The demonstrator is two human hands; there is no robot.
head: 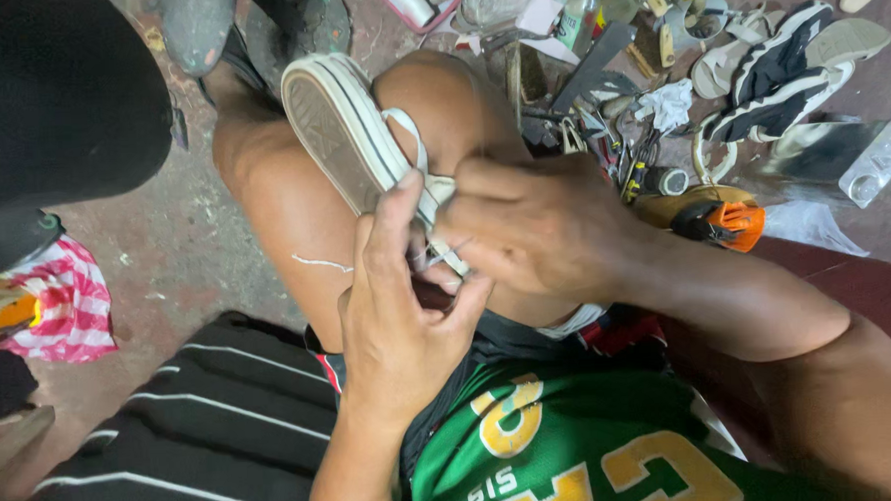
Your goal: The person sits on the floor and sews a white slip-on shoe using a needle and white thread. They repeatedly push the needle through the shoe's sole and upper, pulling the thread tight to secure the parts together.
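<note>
While it rests sole-up across the person's bare knee, the white sneaker (345,125) is held at its heel end by both hands. Its grey rubber sole faces the camera and its toe points up and away toward the floor (175,252). The left hand (398,313) comes up from below, its fingers (392,215) curled round the shoe's edge with the thumb side pressed against the upper. The right hand (535,227) lies just beside it from the right, its fingers bunched tight and pinching the white lace (433,196) or a thread at the shoe's rim; which of the two cannot be told. A loose white thread (321,263) lies across the thigh. Beyond the knee, a litter of hand tools (610,123) sits on the floor, with a black-and-white sports shoe (783,70) and an orange-tipped tool (725,218) near the right forearm. A red-and-white striped cloth (67,307) lies well apart at the left.
</note>
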